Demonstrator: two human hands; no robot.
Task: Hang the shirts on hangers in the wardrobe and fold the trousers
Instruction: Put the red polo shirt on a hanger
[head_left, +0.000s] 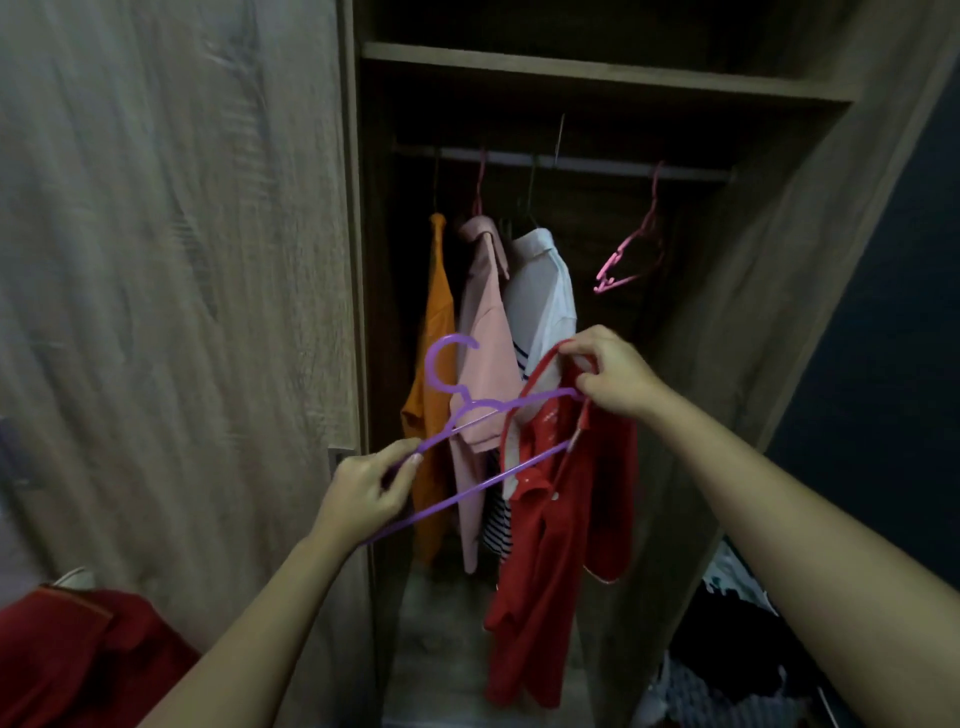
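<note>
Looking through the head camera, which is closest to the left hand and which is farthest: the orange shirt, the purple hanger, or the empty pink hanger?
1. purple hanger: pinched in the left hand.
2. orange shirt: hanging just behind, at the left end of the rail.
3. empty pink hanger: upper right on the rail.

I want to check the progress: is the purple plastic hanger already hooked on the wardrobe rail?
No, the left hand grips the purple plastic hanger below the pale wardrobe rail, and its hook catches nothing.
</note>
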